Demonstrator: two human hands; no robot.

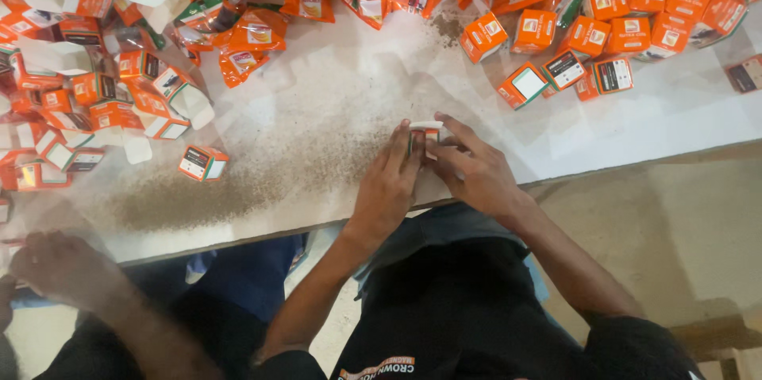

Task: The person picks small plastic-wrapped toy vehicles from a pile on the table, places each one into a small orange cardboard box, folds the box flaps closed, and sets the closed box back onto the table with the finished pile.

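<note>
Both my hands, left hand and right hand, are pinching a small carton by its sides near the desk edge; it looks light, thin-walled, easily crushed, flap open on top.

The light is bright and soft, and it falls evenly from above. The white counter shines pale with no hard glare. Shadows are faint. The picture is a bit blurry, most at the edges, where lines bend slightly.
</note>
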